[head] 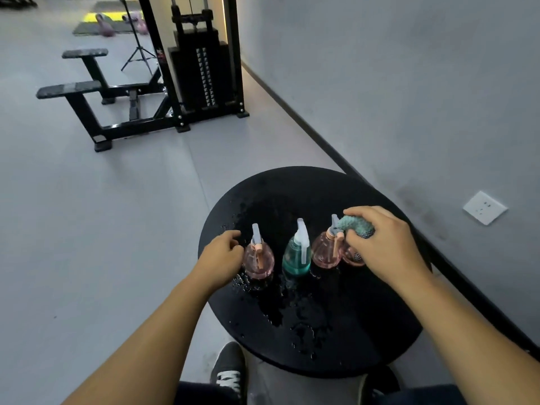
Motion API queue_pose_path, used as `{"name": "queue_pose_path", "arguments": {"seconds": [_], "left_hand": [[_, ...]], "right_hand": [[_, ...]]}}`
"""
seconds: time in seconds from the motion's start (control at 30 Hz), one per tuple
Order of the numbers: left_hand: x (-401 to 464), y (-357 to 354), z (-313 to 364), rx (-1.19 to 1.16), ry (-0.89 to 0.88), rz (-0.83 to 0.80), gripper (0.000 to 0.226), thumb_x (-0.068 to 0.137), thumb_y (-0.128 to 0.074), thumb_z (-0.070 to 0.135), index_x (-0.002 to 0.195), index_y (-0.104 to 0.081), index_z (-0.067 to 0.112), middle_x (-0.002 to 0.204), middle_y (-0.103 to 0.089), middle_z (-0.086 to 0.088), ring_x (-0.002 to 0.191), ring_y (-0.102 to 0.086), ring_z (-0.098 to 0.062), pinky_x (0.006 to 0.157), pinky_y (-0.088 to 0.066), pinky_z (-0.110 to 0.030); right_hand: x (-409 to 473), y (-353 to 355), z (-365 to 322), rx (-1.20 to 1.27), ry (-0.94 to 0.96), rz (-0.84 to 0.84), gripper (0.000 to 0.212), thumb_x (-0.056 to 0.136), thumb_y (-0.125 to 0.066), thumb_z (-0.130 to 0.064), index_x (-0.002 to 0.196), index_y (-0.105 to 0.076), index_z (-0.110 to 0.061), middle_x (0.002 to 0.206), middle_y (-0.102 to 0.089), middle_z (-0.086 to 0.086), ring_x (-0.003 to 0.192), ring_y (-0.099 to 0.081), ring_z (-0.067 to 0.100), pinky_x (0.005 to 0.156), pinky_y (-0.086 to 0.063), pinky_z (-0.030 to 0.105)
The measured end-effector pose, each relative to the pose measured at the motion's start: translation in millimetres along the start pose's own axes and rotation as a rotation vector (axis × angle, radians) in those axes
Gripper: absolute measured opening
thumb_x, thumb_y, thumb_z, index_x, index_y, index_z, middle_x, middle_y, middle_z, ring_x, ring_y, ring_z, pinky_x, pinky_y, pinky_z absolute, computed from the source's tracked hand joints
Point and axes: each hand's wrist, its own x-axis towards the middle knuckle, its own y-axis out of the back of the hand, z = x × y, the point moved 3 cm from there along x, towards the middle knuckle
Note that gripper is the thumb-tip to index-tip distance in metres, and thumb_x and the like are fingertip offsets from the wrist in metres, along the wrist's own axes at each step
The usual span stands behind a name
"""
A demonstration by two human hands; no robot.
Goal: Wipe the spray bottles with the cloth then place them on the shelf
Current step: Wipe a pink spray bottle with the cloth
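Black and round, the wet surface carries a row of spray bottles: a pink bottle on the left, a teal bottle in the middle, another pink bottle on the right. The right hand grips a bunched teal cloth against that right bottle's nozzle. The left hand, fingers loosely curled, holds nothing just beside the left bottle.

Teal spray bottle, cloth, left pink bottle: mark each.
teal spray bottle (295, 257): head view, on its body.
cloth (355, 225): head view, on the bunched part above the right hand's fingers.
left pink bottle (259, 263): head view, on its body.
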Motion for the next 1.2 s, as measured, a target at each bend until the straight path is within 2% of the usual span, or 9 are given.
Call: {"name": "queue_pose_path", "arguments": {"seconds": [0.2, 0.37, 0.47, 0.57, 0.67, 0.9, 1.07, 1.13, 1.2], "left_hand": [[31, -21, -7, 0.096, -0.024, -0.100, 0.061, 0.106, -0.062, 0.026, 0.162, -0.039, 0.022, 0.152, -0.059, -0.008, 0.134, -0.059, -0.028, 0.108, -0.047, -0.038], [52, -35, -9, -0.012, -0.089, -0.166, 0.037, 0.098, -0.068, 0.013, 0.130, -0.065, 0.031, 0.129, -0.071, 0.004, 0.123, -0.066, -0.024, 0.101, -0.056, -0.048], [60, -40, -15, -0.109, -0.099, -0.177, 0.036, 0.097, -0.074, 0.013, 0.126, -0.070, 0.034, 0.126, -0.073, 0.007, 0.122, -0.067, -0.018, 0.104, -0.056, -0.047], [63, -43, -19, -0.130, -0.065, -0.122, 0.021, 0.089, -0.085, 0.020, 0.107, -0.076, 0.024, 0.104, -0.079, 0.003, 0.107, -0.073, -0.018, 0.089, -0.060, -0.038], [60, -43, -22, -0.112, -0.048, 0.004, 0.032, 0.076, -0.095, 0.037, 0.094, -0.075, 0.020, 0.091, -0.078, 0.003, 0.088, -0.074, -0.015, 0.077, -0.058, -0.036], [52, -45, -20, -0.406, -0.039, -0.206, 0.033, 0.091, -0.081, 0.006, 0.116, -0.076, 0.027, 0.103, -0.082, 0.009, 0.096, -0.073, 0.001, 0.068, -0.052, -0.010], [52, -41, -24, -0.337, -0.078, -0.090, 0.024, 0.081, -0.093, 0.020, 0.097, -0.074, 0.018, 0.094, -0.080, -0.002, 0.071, -0.069, -0.002, 0.064, -0.051, -0.018], [51, -38, -27, -0.322, -0.058, -0.056, 0.032, 0.077, -0.096, 0.022, 0.090, -0.067, 0.019, 0.096, -0.077, -0.002, 0.083, -0.072, -0.010, 0.072, -0.056, -0.026], [48, -34, -27, -0.381, -0.084, -0.154, 0.028, 0.083, -0.090, 0.017, 0.103, -0.073, 0.026, 0.113, -0.078, 0.006, 0.103, -0.074, -0.013, 0.085, -0.058, -0.028]], "right_hand": [[13, -6, 5, 0.033, 0.010, -0.020, 0.037, 0.087, -0.074, -0.009, 0.115, -0.073, -0.034, 0.112, -0.064, -0.019, 0.099, -0.057, -0.013, 0.078, -0.040, 0.001], [28, -12, 12, 0.050, 0.016, -0.022, 0.038, 0.086, -0.072, -0.008, 0.115, -0.074, -0.033, 0.112, -0.064, -0.019, 0.101, -0.060, -0.005, 0.082, -0.042, 0.008], [34, -21, 12, 0.046, 0.030, -0.052, 0.038, 0.087, -0.072, -0.010, 0.116, -0.073, -0.034, 0.112, -0.064, -0.020, 0.099, -0.061, -0.003, 0.082, -0.044, 0.010], [37, -27, 12, 0.045, 0.047, -0.073, 0.038, 0.088, -0.073, -0.010, 0.117, -0.073, -0.034, 0.113, -0.064, -0.020, 0.102, -0.061, -0.004, 0.080, -0.041, 0.004], [38, -29, 11, 0.046, 0.055, -0.069, 0.038, 0.088, -0.073, -0.010, 0.118, -0.073, -0.033, 0.114, -0.064, -0.019, 0.102, -0.062, 0.000, 0.083, -0.043, 0.005], [36, -24, 14, 0.033, 0.042, -0.065, 0.038, 0.087, -0.075, -0.012, 0.119, -0.073, -0.033, 0.113, -0.064, -0.020, 0.103, -0.059, -0.009, 0.079, -0.038, -0.003], [36, -23, 13, 0.034, 0.038, -0.066, 0.037, 0.089, -0.073, -0.012, 0.120, -0.073, -0.032, 0.113, -0.064, -0.020, 0.101, -0.060, -0.008, 0.080, -0.039, 0.000], [36, -22, 13, 0.036, 0.037, -0.065, 0.037, 0.089, -0.072, -0.011, 0.120, -0.073, -0.032, 0.113, -0.064, -0.019, 0.101, -0.060, -0.009, 0.078, -0.039, 0.002], [36, -21, 14, 0.041, 0.032, -0.058, 0.037, 0.089, -0.071, -0.011, 0.120, -0.073, -0.032, 0.112, -0.064, -0.019, 0.100, -0.060, -0.009, 0.076, -0.040, 0.001]]}}
